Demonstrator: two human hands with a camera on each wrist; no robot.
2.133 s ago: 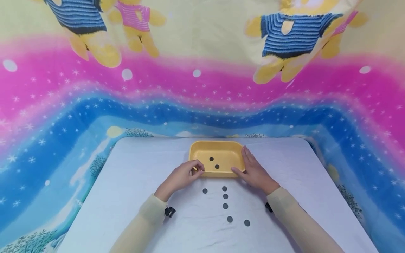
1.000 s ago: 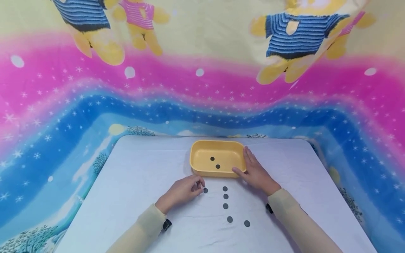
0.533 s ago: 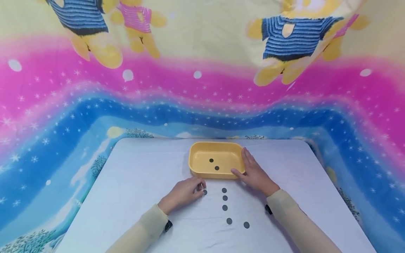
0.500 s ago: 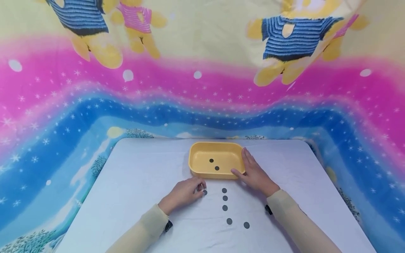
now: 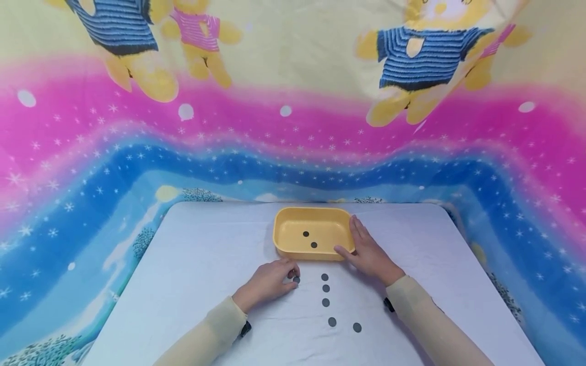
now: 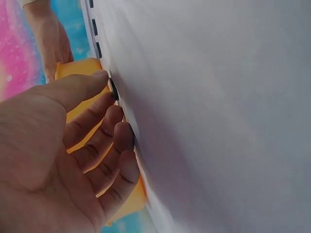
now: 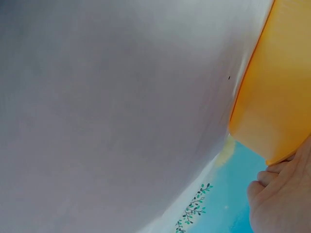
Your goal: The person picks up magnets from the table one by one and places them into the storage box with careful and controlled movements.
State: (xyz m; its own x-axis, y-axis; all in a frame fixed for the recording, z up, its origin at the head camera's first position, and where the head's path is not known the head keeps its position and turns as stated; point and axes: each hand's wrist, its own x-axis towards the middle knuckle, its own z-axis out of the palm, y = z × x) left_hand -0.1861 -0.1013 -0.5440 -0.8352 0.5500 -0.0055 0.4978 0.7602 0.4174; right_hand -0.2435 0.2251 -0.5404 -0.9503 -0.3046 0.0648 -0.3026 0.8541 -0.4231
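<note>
My left hand [image 5: 270,282] is low over the white cloth in front of a yellow plastic box [image 5: 316,256]. Its thumb and index fingertips pinch the edges of a small flat black disc [image 6: 114,89], close against the cloth. The other fingers are loosely bent and hold nothing. My right hand [image 5: 368,254] steadies the box at its front right corner, fingers along the right side and thumb over the front rim. Two black discs, one of them a far disc [image 5: 305,234], lie inside. In the right wrist view the right hand [image 7: 286,194] is partly cut off beside the box wall.
Several more black discs lie on the cloth, running from a disc [image 5: 324,277] near the box to another disc [image 5: 357,327] toward the front right. The white-covered table [image 5: 206,244] ends at a patterned curtain [image 5: 293,168] behind the box.
My left hand has come from the box's front left rim down to the disc on the cloth, and its fingertips have settled around it. The right hand stays at the box.
</note>
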